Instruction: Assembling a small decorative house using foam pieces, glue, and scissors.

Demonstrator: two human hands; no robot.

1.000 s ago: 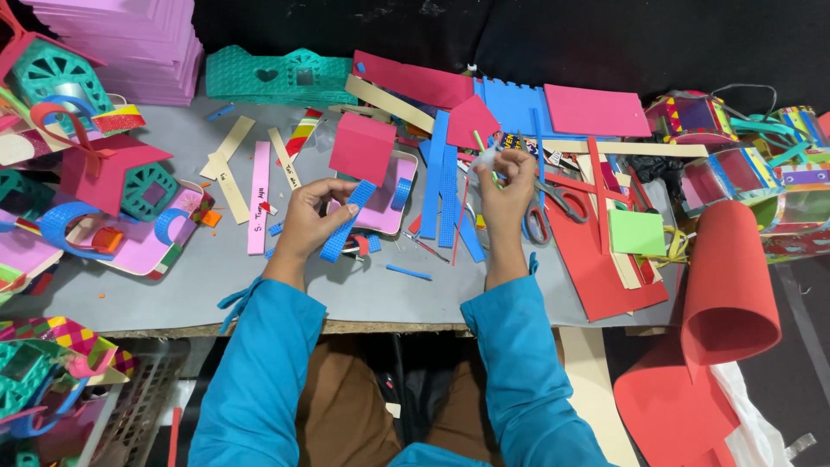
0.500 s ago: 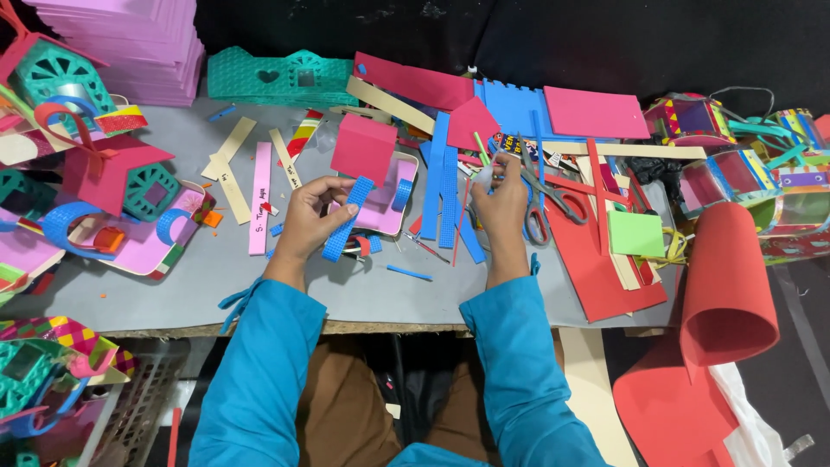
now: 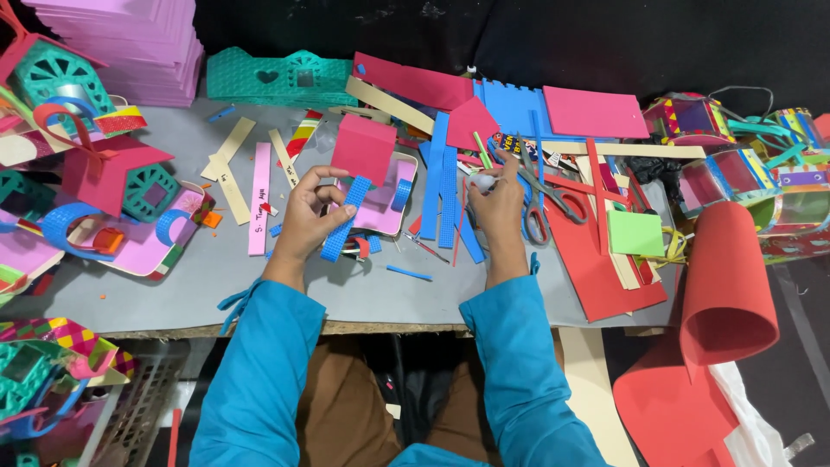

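Between left hand (image 3: 304, 220) fingers: blue foam strip (image 3: 344, 221), pinched, just before a red foam house (image 3: 364, 149); right hand (image 3: 500, 201) fingers closed round small white object (image 3: 485, 182), grey scissors (image 3: 540, 195) just beside

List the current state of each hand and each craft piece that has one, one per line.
left hand: holds a blue foam strip, tilted
right hand: pinches a small white object
scissors: lying flat on the table, untouched
red foam roll: curled, at the table's right edge
pink sheet stack: piled, far left corner
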